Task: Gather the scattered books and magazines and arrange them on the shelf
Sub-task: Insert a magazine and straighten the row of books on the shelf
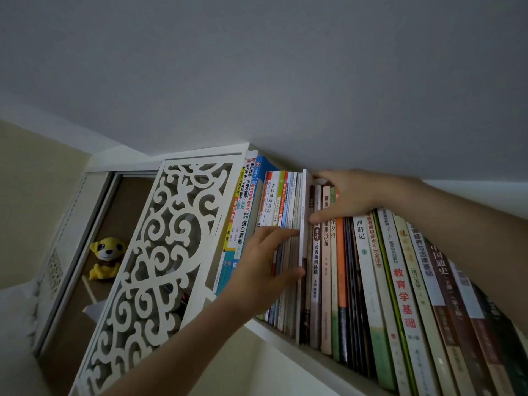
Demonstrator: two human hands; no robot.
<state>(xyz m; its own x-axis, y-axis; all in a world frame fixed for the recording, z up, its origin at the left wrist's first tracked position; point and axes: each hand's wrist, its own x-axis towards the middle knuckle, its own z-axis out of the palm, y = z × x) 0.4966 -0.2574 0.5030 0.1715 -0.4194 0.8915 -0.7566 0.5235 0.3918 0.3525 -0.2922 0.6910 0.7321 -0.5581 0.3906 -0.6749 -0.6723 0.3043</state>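
Observation:
A long row of upright books (371, 267) fills the white shelf (288, 342) close under the ceiling. A thin white book (303, 212) stands in the row, between thin magazines (288, 201) on its left and darker spines on its right. My left hand (265, 267) lies against the magazines' spines with straight fingers, fingertips and thumb touching the white book's edge. My right hand (345, 192) reaches over the tops of the books to the right of the white book; its thumb presses their spines, and its fingertips are hidden behind the book tops.
A white carved fretwork panel (160, 258) closes the shelf's left end. Beyond it, a yellow plush toy (105, 257) sits in a brown recess. The ceiling (285, 81) hangs just above the book tops. Larger books (243, 207) stand at the row's left end.

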